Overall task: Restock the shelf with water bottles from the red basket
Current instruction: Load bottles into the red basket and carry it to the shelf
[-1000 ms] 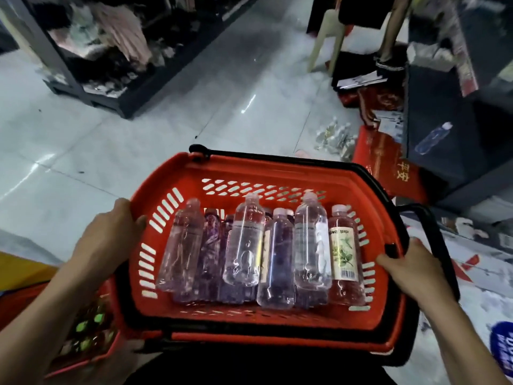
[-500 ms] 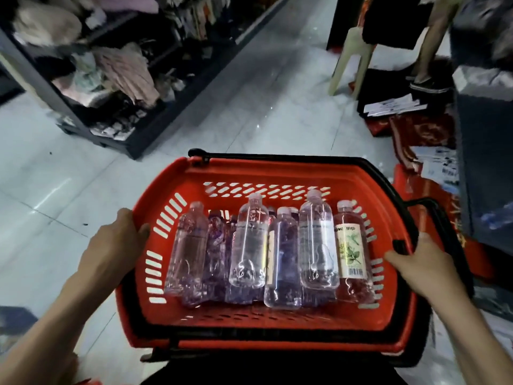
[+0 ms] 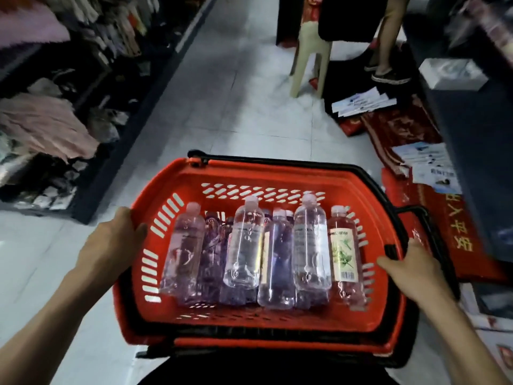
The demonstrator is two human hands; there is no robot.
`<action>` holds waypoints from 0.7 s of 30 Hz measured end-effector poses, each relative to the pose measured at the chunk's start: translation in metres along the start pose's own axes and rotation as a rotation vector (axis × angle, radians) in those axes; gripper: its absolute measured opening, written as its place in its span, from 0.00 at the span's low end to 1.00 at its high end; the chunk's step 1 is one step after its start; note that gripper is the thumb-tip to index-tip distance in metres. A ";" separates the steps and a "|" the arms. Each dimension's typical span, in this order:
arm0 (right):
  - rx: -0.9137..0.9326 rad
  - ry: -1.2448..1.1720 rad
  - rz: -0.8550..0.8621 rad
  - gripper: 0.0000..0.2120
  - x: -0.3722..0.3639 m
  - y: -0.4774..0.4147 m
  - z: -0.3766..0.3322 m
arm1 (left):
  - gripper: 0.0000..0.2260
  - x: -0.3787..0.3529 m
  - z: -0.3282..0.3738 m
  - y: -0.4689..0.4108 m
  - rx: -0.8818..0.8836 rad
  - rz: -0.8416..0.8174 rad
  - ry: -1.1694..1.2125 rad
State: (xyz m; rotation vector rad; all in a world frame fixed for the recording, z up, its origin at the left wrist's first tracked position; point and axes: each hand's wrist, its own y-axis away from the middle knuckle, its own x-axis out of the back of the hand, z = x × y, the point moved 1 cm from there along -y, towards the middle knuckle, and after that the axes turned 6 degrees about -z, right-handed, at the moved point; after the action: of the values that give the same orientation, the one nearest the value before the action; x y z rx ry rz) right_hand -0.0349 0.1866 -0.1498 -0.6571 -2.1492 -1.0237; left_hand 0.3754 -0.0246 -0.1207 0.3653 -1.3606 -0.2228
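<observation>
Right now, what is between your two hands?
The red basket, with water bottles lying side by side inside it. The left hand grips its left rim and the right hand its right rim. The head view shows this.

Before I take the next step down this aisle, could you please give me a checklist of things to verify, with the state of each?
1. The left hand grips the left rim of the red basket: ok.
2. The right hand grips its right rim: ok.
3. The water bottles lie flat inside, none over the rim: ok.
4. The tiled floor straight ahead is bare: ok.
5. Right side of the aisle: red mats and papers on the floor, a stool and another person's legs beyond: not ok, keep left.
6. Where the bottles go: cannot tell.
</observation>
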 end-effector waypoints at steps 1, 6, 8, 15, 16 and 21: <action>-0.009 -0.004 0.007 0.15 0.002 -0.005 -0.011 | 0.13 0.005 0.007 -0.018 -0.009 -0.004 0.004; -0.147 -0.042 0.087 0.16 0.012 -0.055 -0.048 | 0.14 0.022 0.075 -0.119 -0.140 -0.045 -0.016; -0.189 -0.067 0.096 0.17 0.014 -0.084 -0.057 | 0.15 0.027 0.112 -0.160 -0.182 -0.039 -0.036; -0.267 -0.151 0.121 0.18 0.034 -0.203 -0.110 | 0.16 0.046 0.235 -0.280 -0.269 0.001 -0.117; -0.277 -0.156 0.124 0.20 0.039 -0.213 -0.119 | 0.16 0.052 0.247 -0.292 -0.286 -0.001 -0.126; -0.360 -0.158 0.139 0.20 0.056 -0.263 -0.164 | 0.17 0.070 0.317 -0.371 -0.360 -0.053 -0.200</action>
State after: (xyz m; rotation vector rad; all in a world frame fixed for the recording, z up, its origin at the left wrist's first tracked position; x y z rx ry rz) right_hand -0.1910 -0.0868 -0.1557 -1.0732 -2.0314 -1.3338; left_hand 0.0993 -0.4323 -0.1454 0.0779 -1.4744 -0.5510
